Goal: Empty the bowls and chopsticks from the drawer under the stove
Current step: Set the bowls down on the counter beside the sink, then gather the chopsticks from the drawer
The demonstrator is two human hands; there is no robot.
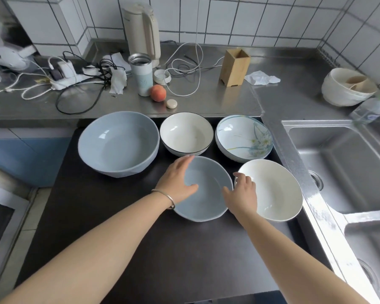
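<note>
Several bowls stand on the black stove top (110, 216). At the back are a large pale blue bowl (119, 142), a white bowl with a dark rim (186, 132) and a flower-patterned bowl (244, 137). In front are a smaller pale blue bowl (206, 200) and a white bowl (274, 189). My left hand (177, 183) holds the left rim of the smaller blue bowl, thumb inside it. My right hand (241, 194) touches its right rim, fingers between the two front bowls. No chopsticks or drawer are in view.
A steel counter behind holds a kettle (140, 31), a tumbler (142, 75), a peach (158, 92), tangled cables (79, 80), a bamboo holder (235, 66) and stacked white bowls (347, 86). A steel double sink (338, 167) lies to the right.
</note>
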